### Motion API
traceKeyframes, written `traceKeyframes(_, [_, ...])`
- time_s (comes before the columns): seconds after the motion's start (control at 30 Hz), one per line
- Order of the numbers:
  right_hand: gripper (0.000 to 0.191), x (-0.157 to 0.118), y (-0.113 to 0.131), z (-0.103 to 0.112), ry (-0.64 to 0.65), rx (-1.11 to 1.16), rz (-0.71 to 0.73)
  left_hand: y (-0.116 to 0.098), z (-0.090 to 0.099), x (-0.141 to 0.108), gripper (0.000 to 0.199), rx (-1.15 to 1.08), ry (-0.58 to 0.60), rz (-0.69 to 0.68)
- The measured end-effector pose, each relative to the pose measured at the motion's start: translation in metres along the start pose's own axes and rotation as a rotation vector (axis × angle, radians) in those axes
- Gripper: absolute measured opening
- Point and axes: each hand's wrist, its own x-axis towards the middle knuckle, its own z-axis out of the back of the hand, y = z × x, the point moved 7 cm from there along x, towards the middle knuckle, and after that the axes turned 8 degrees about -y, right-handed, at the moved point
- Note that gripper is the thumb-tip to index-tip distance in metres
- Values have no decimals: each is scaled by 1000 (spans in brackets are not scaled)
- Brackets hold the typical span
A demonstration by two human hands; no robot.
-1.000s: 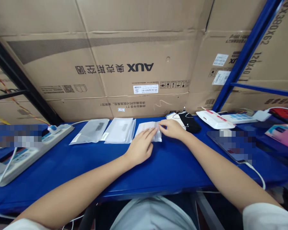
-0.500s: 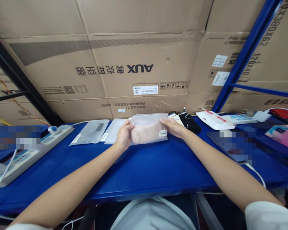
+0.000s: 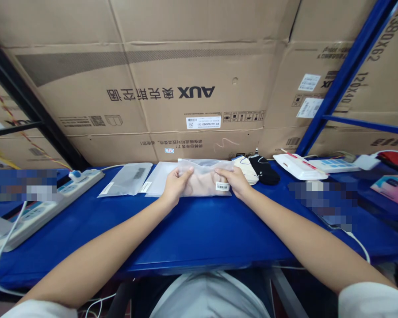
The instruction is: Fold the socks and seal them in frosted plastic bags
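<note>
Head view: the left hand (image 3: 176, 189) and right hand (image 3: 234, 183) grip opposite sides of a frosted plastic zip bag (image 3: 205, 164), fingers (image 3: 186, 173) curled closed on it, with beige fabric (image 3: 202, 185) inside, near the far edge of the blue table (image 3: 199, 234).

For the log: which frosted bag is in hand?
The rightmost bag, held by the left hand and right hand, with beige contents; the other two bags lie flat to its left.
</note>
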Motion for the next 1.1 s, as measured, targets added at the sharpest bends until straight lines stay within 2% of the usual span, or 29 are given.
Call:
traceKeyframes(0.13, [29, -1, -2, -2, 8, 1, -47, 2, 2, 0, 44, -37, -42, 41])
traceKeyframes(0.27, [33, -1, 2, -1, 75, 171, -154, 6, -2, 0, 46, -101, 19, 142])
traceKeyframes(0.33, [49, -2, 6, -2, 160, 300, -242, 9, -6, -2, 45, -124, 83, 211])
traceKeyframes(0.4, [62, -4, 6, -5, 240, 337, -343, 10, -13, -6, 42, -143, 182, 281])
traceKeyframes(0.47, [63, -9, 0, -10, 336, 273, -460, 11, -21, -14, 39, -133, 299, 344])
traceKeyframes(0.57, [51, -25, -14, -25, 529, 129, -562, 13, -31, -28, 36, -44, 460, 387])
traceKeyframes(0.67, [29, -31, -21, -33, 586, 28, -470, 18, -40, -41, 38, 61, 612, 380])
traceKeyframes(0.73, [24, -30, -20, -33, 561, -50, -388, 20, -42, -42, 39, 96, 629, 350])
traceKeyframes(0.87, [28, -26, -9, -28, 531, -132, -308, 18, -40, -35, 40, 87, 537, 259])
traceKeyframes(0.97, [34, -25, -7, -26, 508, -93, -304, 12, -43, -37, 40, 59, 571, 204])
traceKeyframes(1.1, [39, -22, -15, -29, 457, -55, -238, 7, -45, -42, 41, 117, 625, 151])
